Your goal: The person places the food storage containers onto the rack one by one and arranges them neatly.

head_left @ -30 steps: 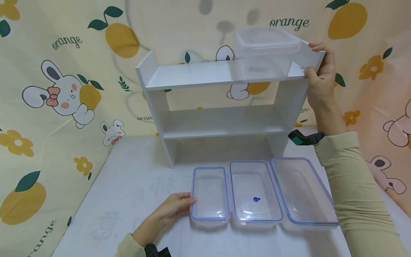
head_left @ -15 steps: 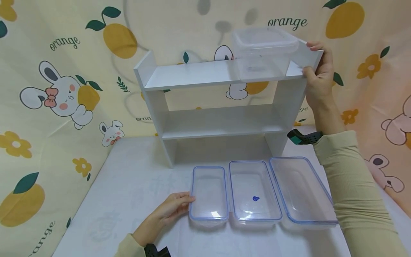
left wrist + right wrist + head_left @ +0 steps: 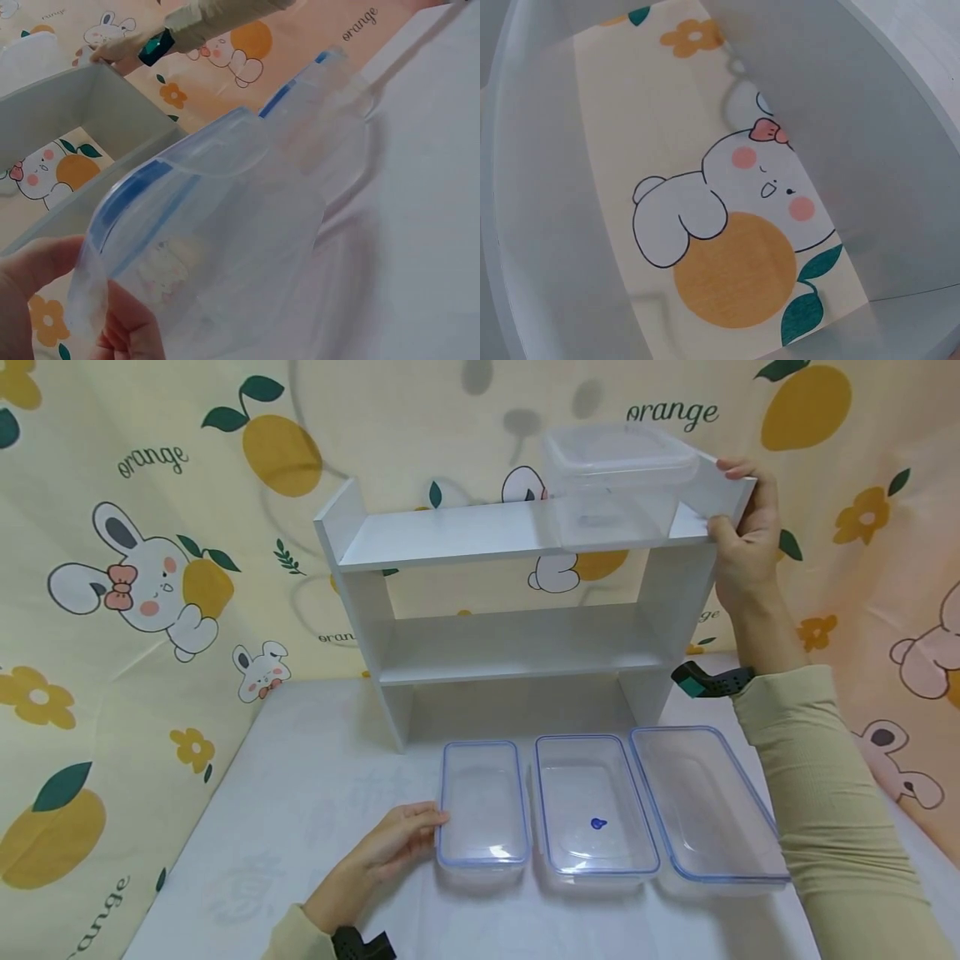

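Observation:
My left hand [image 3: 386, 852] pinches the left edge of a small clear plastic food container [image 3: 480, 802] with a blue-rimmed lid. In the left wrist view, thumb and fingers [image 3: 131, 319] lie on either side of its edge [image 3: 94, 277]. My right hand [image 3: 752, 543] grips the upper right side panel of a white shelf unit [image 3: 525, 643], with the thumb at the front. The right wrist view looks through the shelf's opening between its grey-looking boards [image 3: 547, 187], and the right hand is out of that view.
A medium blue-rimmed container [image 3: 592, 777] and a larger one [image 3: 705, 802] stand to the right of the small one. On the shelf's top board sits a clear container [image 3: 618, 485] with a frosted lid. Behind hangs a printed cloth [image 3: 420, 427].
My left hand has shifted the small container slightly left and away from me, widening its gap to the medium one. The right hand keeps its grip on the shelf unit.

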A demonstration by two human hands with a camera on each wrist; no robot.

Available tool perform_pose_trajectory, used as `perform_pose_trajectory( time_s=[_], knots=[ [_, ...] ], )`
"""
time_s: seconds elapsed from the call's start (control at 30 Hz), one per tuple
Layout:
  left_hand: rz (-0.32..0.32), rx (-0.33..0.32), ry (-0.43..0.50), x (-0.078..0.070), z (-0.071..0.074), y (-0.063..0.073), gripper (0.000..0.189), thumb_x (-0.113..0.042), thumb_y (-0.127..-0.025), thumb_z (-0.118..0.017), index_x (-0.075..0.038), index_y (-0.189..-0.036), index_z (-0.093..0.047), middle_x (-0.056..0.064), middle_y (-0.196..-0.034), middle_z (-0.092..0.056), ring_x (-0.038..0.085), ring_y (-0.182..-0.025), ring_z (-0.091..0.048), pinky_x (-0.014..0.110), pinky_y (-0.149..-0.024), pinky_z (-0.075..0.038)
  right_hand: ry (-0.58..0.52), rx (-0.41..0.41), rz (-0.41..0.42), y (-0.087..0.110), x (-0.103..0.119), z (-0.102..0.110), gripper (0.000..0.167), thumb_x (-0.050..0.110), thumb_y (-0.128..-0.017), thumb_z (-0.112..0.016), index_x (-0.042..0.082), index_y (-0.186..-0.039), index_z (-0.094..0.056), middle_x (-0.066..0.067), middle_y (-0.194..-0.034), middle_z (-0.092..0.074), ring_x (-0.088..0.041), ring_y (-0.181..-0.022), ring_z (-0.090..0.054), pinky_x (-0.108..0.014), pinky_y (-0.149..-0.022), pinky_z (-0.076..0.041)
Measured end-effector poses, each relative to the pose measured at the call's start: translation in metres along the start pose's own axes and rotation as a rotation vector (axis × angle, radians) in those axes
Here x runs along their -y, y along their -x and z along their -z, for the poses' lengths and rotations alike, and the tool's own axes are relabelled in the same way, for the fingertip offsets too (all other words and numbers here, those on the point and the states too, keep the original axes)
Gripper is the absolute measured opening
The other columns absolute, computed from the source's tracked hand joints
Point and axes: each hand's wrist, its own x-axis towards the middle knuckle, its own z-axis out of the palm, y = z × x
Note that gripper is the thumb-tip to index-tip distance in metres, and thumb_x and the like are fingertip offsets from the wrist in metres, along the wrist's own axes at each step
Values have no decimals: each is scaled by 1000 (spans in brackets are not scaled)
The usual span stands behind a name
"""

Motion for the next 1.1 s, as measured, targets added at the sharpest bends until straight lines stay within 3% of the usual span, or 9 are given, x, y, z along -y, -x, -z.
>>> perform_pose_trajectory(
  time_s=[0.4,0.77,0.93,1.1],
  knots=[
    [-11,-34,-27,-10,0,0,18,-10,-92,-54,-1,-107,-60,-12,-87,-68,-1,-81,-63,14,-76,-53,1,-9,-32,-1,2,-1,47,-22,-82,-36,11,-112,-51,-3,-132,-48,-23,-130,-39,-33,-120,-32],
    [-19,-66,-35,-21,-4,3,48,-11,-93,-53,18,-129,-43,-11,-92,-67,1,-86,-63,14,-80,-52,6,-6,-23,-1,1,-1,47,-22,-82,-36,11,-111,-51,-3,-132,-48,-24,-131,-39,-34,-121,-31],
    [-21,-63,-43,-24,-5,5,49,-12,-93,-54,18,-129,-43,-10,-93,-67,2,-89,-63,15,-82,-53,8,-4,-14,-1,0,-1,47,-22,-81,-37,11,-111,-52,-4,-132,-49,-24,-131,-39,-35,-121,-31],
    [-26,-62,-35,-28,-6,8,32,-12,-93,-53,7,-119,-54,-12,-92,-67,1,-88,-63,15,-82,-53,6,-4,-17,-1,1,-1,47,-22,-81,-37,11,-112,-51,-4,-132,-48,-24,-130,-39,-35,-120,-31]
  ],
)
